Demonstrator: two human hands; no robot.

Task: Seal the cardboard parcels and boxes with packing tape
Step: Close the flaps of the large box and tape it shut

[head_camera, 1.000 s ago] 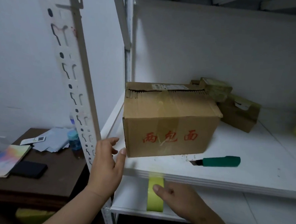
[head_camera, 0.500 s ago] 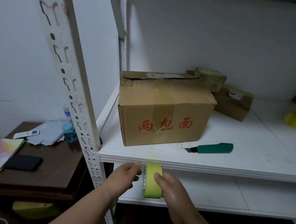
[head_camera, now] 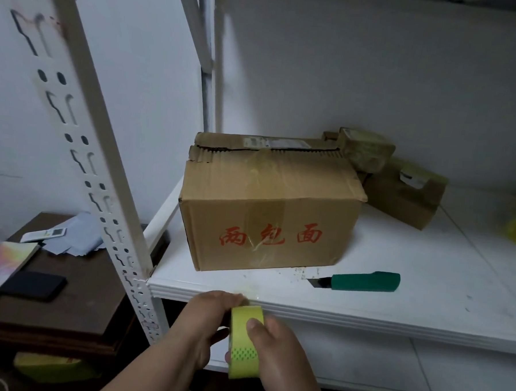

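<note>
While the cardboard box (head_camera: pixel 269 208) is sitting near the front left corner of the white shelf (head_camera: pixel 425 293), the person is holding a roll of yellow packing tape (head_camera: pixel 244 341) on edge just below and in front of the shelf's front edge. The right hand (head_camera: pixel 275 354) is gripping the roll, thumb lying across its outer face and fingers curled behind it. The left hand (head_camera: pixel 205 321) is pinching at the top of the roll with its fingertips; whether it already has the loose end cannot be told.

The step in hand looks like finding and peeling the tape's free end before laying a strip. The box already carries a band of clear tape down its front and over its top, yet the back flap seam looks ragged and slightly open, so that seam is probably the target. The next move is calling for a clean pull of tape, then lifting the roll up over the shelf edge to the box top. A green utility knife (head_camera: pixel 363 281) is lying just right of the box, handy for cutting. Two smaller wrapped parcels (head_camera: pixel 400 185) are resting behind the box toward the back of the shelf.

Compared with a second ago, the left hand has dropped from the shelf post and closed onto the roll, and both hands are now working together.
</note>
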